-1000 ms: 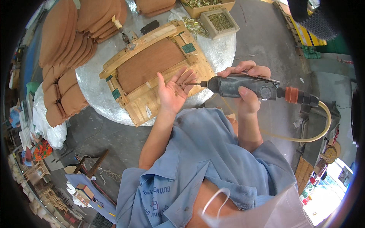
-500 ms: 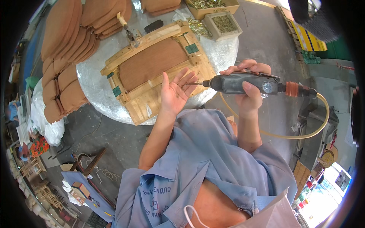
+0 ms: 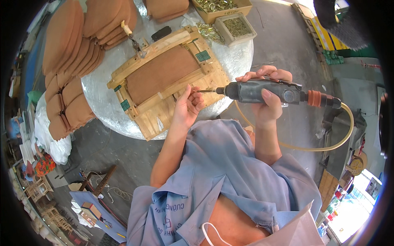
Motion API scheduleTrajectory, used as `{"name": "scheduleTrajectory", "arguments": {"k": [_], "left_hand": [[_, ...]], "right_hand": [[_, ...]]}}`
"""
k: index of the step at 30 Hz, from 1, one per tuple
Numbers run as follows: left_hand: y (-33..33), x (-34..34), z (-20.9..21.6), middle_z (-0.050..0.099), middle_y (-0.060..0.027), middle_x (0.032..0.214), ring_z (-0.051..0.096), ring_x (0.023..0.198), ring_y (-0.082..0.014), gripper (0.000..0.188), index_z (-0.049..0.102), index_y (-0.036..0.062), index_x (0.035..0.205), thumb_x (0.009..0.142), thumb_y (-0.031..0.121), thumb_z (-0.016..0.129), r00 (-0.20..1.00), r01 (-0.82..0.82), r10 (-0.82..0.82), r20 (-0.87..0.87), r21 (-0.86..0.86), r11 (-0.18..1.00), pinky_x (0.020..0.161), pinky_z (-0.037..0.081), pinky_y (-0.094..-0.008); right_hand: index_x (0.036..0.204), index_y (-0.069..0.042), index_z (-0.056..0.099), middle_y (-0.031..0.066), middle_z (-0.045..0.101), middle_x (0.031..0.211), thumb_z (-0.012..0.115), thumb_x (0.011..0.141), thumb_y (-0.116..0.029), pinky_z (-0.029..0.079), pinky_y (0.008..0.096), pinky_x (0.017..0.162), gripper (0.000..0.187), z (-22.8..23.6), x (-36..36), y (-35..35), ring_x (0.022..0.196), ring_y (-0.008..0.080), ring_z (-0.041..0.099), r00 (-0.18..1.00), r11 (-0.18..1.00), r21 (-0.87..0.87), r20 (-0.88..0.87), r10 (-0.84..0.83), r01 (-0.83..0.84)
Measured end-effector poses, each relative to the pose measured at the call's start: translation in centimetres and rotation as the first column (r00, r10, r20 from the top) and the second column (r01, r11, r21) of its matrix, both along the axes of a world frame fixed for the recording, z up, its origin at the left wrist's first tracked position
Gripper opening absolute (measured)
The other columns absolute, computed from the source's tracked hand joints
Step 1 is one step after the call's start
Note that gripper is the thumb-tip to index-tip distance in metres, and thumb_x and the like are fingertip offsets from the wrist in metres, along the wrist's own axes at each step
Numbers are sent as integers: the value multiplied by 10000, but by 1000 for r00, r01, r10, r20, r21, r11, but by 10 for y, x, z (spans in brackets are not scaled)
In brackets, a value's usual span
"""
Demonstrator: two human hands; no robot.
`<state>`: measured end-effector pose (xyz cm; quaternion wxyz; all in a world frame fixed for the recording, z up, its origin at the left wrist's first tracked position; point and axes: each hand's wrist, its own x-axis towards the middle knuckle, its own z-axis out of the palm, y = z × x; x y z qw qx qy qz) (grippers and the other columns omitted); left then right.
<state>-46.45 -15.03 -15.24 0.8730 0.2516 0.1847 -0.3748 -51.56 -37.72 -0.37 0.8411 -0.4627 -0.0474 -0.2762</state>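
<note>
My right hand [image 3: 264,96] grips a grey pneumatic screwdriver [image 3: 266,91] held level, its bit pointing left at my left hand's fingertips. A yellowish air hose [image 3: 328,145] loops from its orange rear end. My left hand [image 3: 186,108] pinches something small at the bit's tip, probably a screw. Both hands hover over the near right corner of a wooden seat frame [image 3: 164,80] with a brown upholstered panel, lying on a round silver-covered table [image 3: 106,110].
Stacks of brown seat cushions [image 3: 69,57] line the table's left and back. Two boxes of screws [image 3: 234,24] stand at the back right, with a wooden-handled tool [image 3: 133,39] and a black object [image 3: 161,33] nearby. Clutter and small wooden furniture lie on the floor at left.
My left hand has drawn back off the frame and closed its fingers at the bit's tip. The screwdriver stays level in my right hand, its bit moved slightly off the wood.
</note>
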Motion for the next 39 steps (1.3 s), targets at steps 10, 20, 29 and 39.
{"name": "scheduleTrajectory", "arguments": {"k": [10,20,29,39], "left_hand": [[-2,6,12,726,-1,809,678,680,-82,194,724,85,1004,1044,274,737,999,45,-43,-20,147,988,542,502,-226],[-20,17,11,697,36,795,639,665,-71,201,726,106,1012,1031,304,753,985,5,18,-174,127,992,533,470,-224],[-27,20,4,720,38,828,679,716,-62,188,726,123,1013,1028,308,755,972,-36,52,-229,71,997,585,519,-222],[-43,23,-2,740,2,886,698,754,-84,164,714,113,1010,1033,272,748,945,-202,219,-242,94,975,625,554,-227]], "right_hand": [[1245,-69,502,195,599,1168,743,847,-69,639,539,871,465,-6,2,-2,1004,387,724,1000,1000,9,-13,-18,18],[1236,-70,512,184,612,1154,779,859,-80,640,517,858,462,-16,9,-5,988,358,725,998,997,-32,13,-68,68],[1209,-86,497,177,600,1149,801,868,-107,631,530,863,458,-26,16,-8,965,371,720,994,990,-89,4,-107,107],[1229,-102,452,177,540,1192,682,871,-73,583,665,968,426,-44,30,-12,1051,442,696,998,980,-188,0,-68,67]]}}
